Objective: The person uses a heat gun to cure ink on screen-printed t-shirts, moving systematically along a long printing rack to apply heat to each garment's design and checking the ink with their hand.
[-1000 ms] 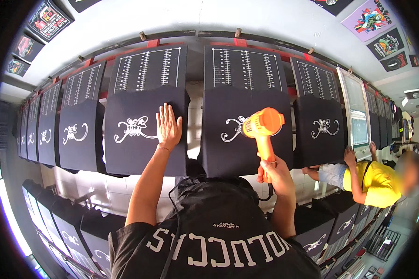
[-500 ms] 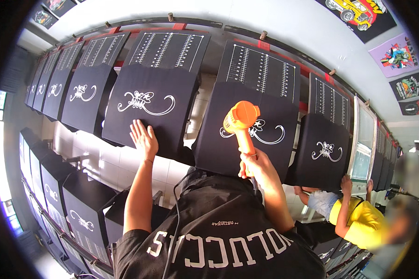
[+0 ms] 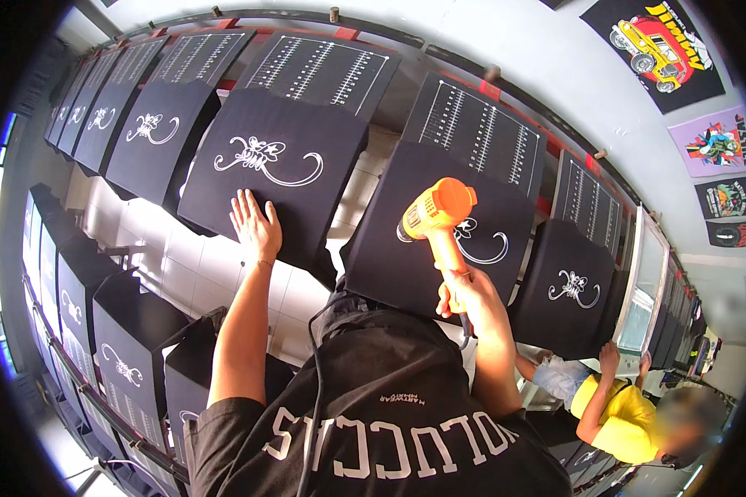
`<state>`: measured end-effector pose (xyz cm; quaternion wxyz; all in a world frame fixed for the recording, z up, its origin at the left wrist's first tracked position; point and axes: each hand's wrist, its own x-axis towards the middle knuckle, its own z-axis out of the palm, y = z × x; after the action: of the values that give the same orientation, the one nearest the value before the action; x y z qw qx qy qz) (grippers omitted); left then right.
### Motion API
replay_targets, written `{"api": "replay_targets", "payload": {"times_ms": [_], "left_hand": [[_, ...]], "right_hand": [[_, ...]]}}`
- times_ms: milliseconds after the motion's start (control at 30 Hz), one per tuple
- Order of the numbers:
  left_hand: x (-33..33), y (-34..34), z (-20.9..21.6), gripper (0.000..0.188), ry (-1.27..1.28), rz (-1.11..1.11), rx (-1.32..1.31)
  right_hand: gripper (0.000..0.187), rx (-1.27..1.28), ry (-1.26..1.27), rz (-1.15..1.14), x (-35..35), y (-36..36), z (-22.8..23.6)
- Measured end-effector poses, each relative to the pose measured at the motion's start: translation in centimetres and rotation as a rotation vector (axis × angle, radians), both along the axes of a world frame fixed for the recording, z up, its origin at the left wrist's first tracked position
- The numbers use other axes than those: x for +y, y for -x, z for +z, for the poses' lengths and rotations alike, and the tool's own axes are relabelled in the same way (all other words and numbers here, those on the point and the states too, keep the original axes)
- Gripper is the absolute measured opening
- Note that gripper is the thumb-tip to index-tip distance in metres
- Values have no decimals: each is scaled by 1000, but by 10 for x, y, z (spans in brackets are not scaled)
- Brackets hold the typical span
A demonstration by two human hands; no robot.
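My left hand (image 3: 257, 228) lies flat, fingers spread, on the lower part of a black shirt (image 3: 311, 215) stretched over a printing board (image 3: 356, 74). Just beyond my fingertips is a white curling line print (image 3: 253, 157) on that shirt. My right hand (image 3: 477, 298) is wrapped round the handle of an orange heat gun (image 3: 441, 211), its dark nozzle pointing left. The gun is held above the neighbouring black shirt (image 3: 389, 265) and covers part of its white print (image 3: 485, 242). A black cord runs from the handle.
More boards with printed black shirts (image 3: 145, 132) line both sides of the row. At right, a person in a yellow top (image 3: 622, 418) grips a framed screen (image 3: 642, 282). A rail (image 3: 265, 18) runs behind the boards; another row (image 3: 133, 319) stands at lower left.
The view has shifted slightly. The heat gun's nozzle has swung further left, showing more of its side. My left hand stays flat on the shirt; the other person still holds the screen.
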<state>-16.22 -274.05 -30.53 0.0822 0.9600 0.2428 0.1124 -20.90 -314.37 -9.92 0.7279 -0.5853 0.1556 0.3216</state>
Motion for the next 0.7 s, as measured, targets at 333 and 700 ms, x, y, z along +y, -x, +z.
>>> {"api": "replay_targets", "payload": {"times_ms": [333, 700], "left_hand": [[-1, -3, -2, 60, -20, 16, 5], [-1, -3, -4, 59, -17, 12, -9]], "right_hand": [[27, -56, 31, 48, 14, -10, -4], [28, -37, 9, 77, 11, 1, -4]]}}
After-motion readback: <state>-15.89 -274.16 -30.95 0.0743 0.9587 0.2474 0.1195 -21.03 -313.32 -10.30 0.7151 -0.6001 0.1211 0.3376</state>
